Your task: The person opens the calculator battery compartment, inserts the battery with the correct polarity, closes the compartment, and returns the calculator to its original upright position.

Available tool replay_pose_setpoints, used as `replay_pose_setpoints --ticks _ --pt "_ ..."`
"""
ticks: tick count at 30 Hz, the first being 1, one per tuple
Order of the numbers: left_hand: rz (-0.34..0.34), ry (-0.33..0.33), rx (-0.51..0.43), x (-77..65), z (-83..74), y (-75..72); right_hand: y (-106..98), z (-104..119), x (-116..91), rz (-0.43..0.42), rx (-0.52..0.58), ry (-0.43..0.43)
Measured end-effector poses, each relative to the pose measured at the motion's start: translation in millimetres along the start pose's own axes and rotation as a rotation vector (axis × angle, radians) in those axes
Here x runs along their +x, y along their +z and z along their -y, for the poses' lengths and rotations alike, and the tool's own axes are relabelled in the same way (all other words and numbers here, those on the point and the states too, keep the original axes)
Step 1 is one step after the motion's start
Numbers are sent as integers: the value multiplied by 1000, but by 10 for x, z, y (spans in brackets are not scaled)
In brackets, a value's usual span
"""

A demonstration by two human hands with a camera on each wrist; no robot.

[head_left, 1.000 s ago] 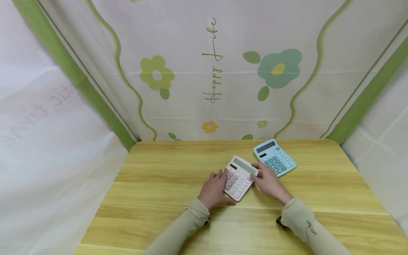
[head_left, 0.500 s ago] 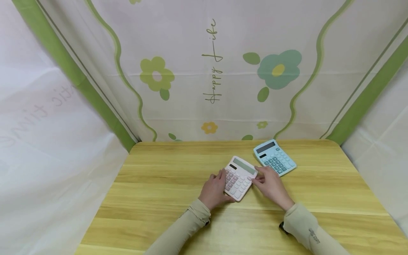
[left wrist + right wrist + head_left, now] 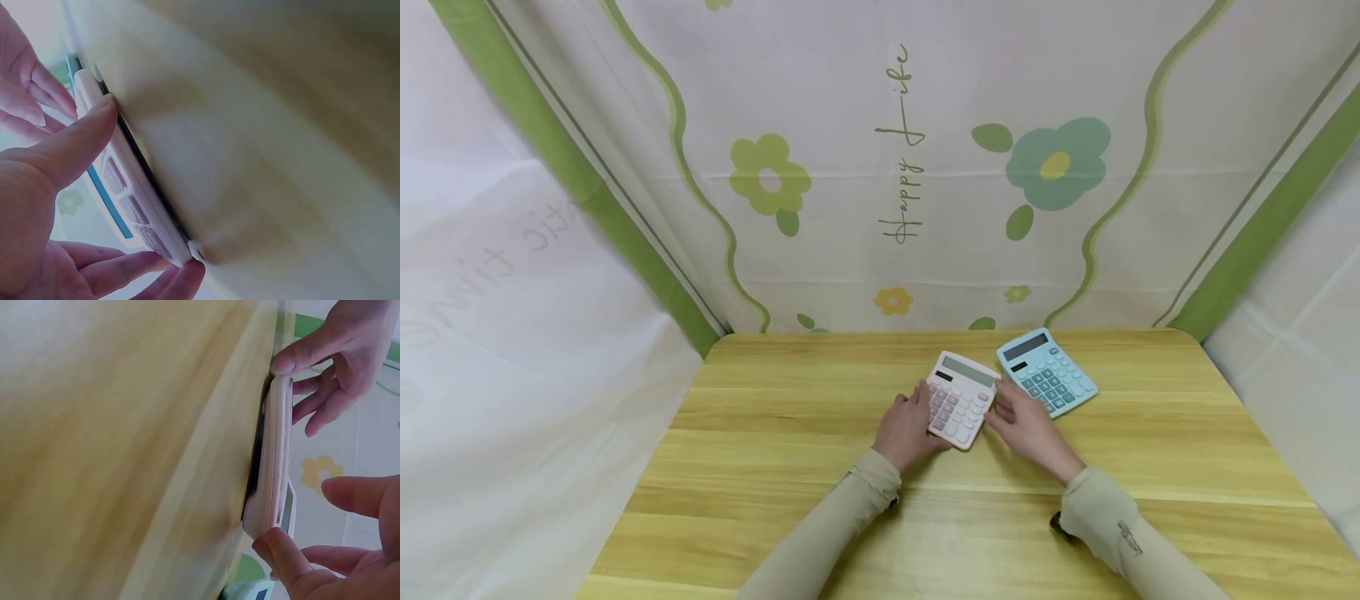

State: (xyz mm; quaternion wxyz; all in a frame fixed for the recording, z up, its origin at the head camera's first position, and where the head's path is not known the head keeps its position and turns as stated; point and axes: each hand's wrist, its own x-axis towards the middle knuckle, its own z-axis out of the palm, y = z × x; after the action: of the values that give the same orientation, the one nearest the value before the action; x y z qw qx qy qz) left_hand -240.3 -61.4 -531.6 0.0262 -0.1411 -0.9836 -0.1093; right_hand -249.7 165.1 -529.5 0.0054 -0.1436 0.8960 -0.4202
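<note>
A pale pink calculator (image 3: 961,401) lies slightly turned near the middle of the wooden table, its display toward the back. My left hand (image 3: 907,428) grips it, thumb (image 3: 87,134) on the near edge and fingertips (image 3: 187,275) along the left edge. At its right edge, fingertips (image 3: 281,550) of my right hand (image 3: 1028,427) touch the side. The right thumb (image 3: 353,492) stands off the calculator in the right wrist view. Behind the right hand lies a light blue calculator (image 3: 1060,367), its lower left part overlapped by the fingers in the head view.
The wooden table (image 3: 760,467) extends to both sides and in front of the hands. A white curtain (image 3: 842,225) with flowers and lettering hangs right behind the table's back edge. White cloth panels (image 3: 512,375) with green borders flank it.
The pink calculator has moved toward the back and a little left, turning slightly straighter, with both hands following. The right thumb has come off its edge. The blue calculator has stayed in place.
</note>
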Motion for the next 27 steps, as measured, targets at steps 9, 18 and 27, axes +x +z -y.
replay_pose_setpoints --ticks 9,18,27 --pt "-2 -34 38 132 -14 -7 27 0 41 115 3 7" --pt "-5 -35 75 186 -50 -20 12 -33 107 124 -73 -17" --pt "-21 -43 90 211 -81 -6 22 -69 134 141 -70 -10"
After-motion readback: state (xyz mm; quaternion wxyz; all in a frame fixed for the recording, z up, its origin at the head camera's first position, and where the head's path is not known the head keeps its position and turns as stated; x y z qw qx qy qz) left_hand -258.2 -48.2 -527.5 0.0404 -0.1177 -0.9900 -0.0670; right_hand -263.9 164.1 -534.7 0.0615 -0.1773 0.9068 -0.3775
